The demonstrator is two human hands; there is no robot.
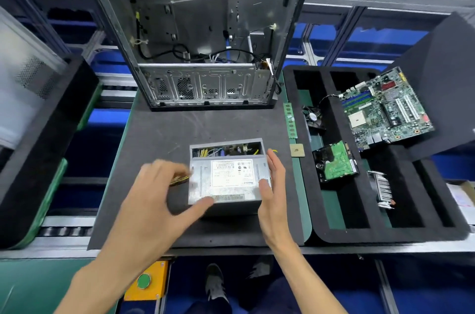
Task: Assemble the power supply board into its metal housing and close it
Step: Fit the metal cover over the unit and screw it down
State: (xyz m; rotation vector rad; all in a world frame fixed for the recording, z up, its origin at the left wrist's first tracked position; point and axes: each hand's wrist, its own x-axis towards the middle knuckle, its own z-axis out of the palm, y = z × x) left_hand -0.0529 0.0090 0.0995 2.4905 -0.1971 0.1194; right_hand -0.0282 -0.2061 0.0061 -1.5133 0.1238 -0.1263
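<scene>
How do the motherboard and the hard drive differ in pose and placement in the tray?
The motherboard is larger and lies tilted across the foam tray's ridges, not down in a slot; the hard drive is smaller and sits tipped inside one slot. The motherboard shows slots and a socket across its face; the hard drive shows a small green board on a dark body. Both show green circuit board.

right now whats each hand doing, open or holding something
Left hand: open, blurred, fingers spread, thumb touching the power supply housing at its near left corner.
Right hand: open, straight fingers flat against the housing's right side.
</scene>
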